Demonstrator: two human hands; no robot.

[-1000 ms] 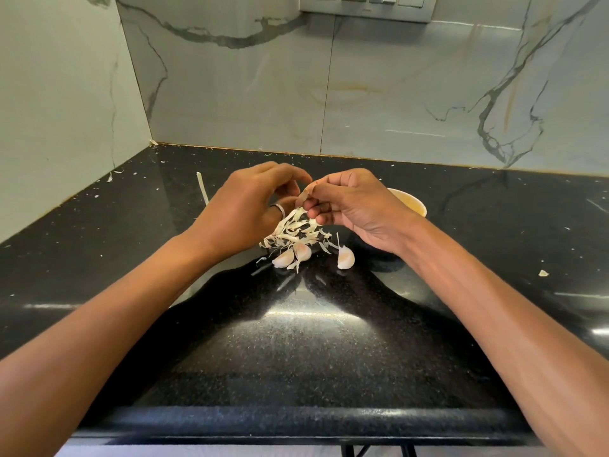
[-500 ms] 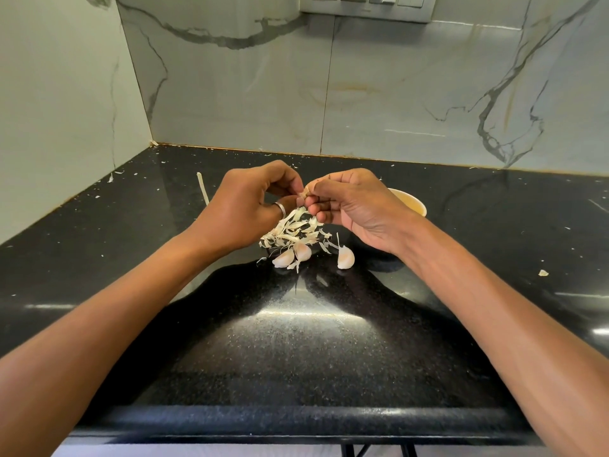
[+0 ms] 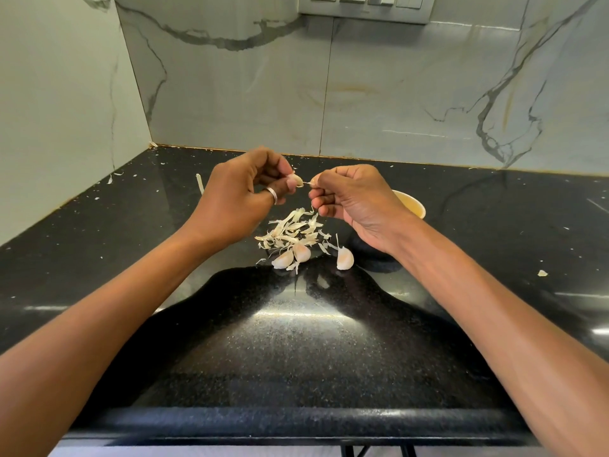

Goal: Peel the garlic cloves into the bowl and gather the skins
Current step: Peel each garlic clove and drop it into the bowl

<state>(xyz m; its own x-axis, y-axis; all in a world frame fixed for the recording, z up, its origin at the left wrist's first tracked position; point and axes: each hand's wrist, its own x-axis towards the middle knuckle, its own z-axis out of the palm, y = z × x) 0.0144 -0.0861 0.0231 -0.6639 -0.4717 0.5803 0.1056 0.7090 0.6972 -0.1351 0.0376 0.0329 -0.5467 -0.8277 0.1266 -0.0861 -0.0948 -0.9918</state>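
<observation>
My left hand [image 3: 240, 199] pinches a garlic clove [image 3: 294, 181] above the black counter. Just to its right, my right hand [image 3: 352, 202] pinches a thin strip of skin [image 3: 309, 183] that still joins the clove. Below the hands lies a pile of loose skins [image 3: 293, 230]. Two unpeeled cloves [image 3: 292, 256] lie at the pile's near edge, and a third clove [image 3: 344, 258] sits to their right. A yellow bowl [image 3: 412, 206] stands behind my right wrist, mostly hidden; its contents do not show.
The black counter [image 3: 296, 341] meets marble walls at the back and left. Small skin scraps lie scattered, one piece at the right [image 3: 542, 273] and a long strip at the back left [image 3: 199, 183]. A switch panel [image 3: 365, 6] is on the back wall.
Both hands rose slightly and drew apart. The right hand has pulled a strip of skin away from the clove held in the left.
</observation>
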